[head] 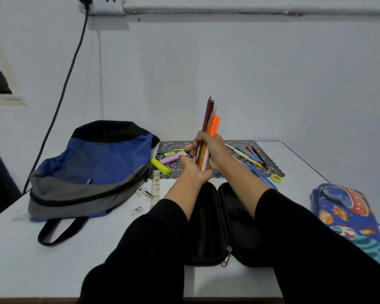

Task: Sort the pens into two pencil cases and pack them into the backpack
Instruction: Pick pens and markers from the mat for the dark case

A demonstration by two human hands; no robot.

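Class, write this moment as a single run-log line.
right hand grips upright bundle of coloured pens and pencils; left hand supports its lower ends; open black zip pencil case beneath forearms; blue-grey fabric backpack open
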